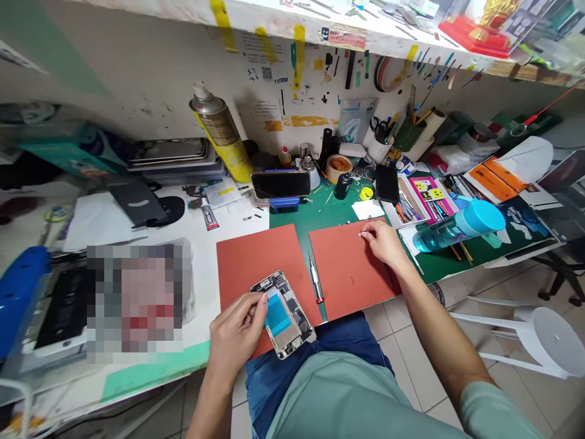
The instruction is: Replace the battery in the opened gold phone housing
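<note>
An opened smartphone (299,320) lies at a slant over the near edge of the left red-brown mat (247,256), its inner parts and a blue panel (277,314) facing up. My left hand (240,329) is closed at the phone's left side, fingertips over the blue panel; whatever they pinch is hidden. Over the far part of the right red-brown mat (342,274), my right hand (382,244) pinches a tiny pale piece (360,235), too small to name. Between the mats rests a silver screwdriver (314,277) with a red end.
A phone (281,184) stands on a blue holder behind the mats. Farther right are a black phone (387,184), a pen tray (406,204) and a blue bottle (457,227). A yellow spray can (223,137) leans at the back. Overhead runs a cluttered shelf (384,46).
</note>
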Available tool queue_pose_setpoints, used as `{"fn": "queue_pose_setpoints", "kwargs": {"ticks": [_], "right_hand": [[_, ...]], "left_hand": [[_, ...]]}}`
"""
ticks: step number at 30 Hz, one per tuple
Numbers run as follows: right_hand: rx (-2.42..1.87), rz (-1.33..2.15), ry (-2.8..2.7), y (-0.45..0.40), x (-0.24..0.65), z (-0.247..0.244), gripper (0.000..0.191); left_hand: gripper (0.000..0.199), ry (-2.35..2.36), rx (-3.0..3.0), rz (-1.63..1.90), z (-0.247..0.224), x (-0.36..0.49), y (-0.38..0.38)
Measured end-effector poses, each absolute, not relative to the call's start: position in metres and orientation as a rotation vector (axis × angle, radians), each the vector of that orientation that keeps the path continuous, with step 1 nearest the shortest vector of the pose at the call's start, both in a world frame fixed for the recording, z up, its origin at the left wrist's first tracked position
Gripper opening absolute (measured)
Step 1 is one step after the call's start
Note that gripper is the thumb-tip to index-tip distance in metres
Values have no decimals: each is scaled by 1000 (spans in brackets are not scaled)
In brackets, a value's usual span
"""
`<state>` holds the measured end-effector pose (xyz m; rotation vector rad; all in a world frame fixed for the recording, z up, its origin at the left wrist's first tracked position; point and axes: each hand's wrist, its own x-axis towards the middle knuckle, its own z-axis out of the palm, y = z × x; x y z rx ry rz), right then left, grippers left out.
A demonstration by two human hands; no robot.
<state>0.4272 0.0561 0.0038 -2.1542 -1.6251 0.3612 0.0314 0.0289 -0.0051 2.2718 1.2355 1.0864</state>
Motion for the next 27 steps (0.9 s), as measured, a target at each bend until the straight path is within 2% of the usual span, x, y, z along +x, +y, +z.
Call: {"fn": "queue_pose_setpoints", "kwargs": {"ticks": [9, 17, 21, 27], "right_hand": [[-2083, 477, -1704, 58, 426, 20, 15], [-1496, 928, -2132, 65, 289, 52, 18], [-1511, 939, -2293, 85, 250, 41, 24], [-1529, 917, -2412, 101, 244, 36, 26]], "left_hand": [[20, 1280, 2117, 1074, -1, 37, 23], [18, 1378, 2126, 1032, -8, 37, 20], [23, 1401, 2239, 989, -9, 37, 18], [24, 1396, 2305, 951, -8, 37, 19]]}}
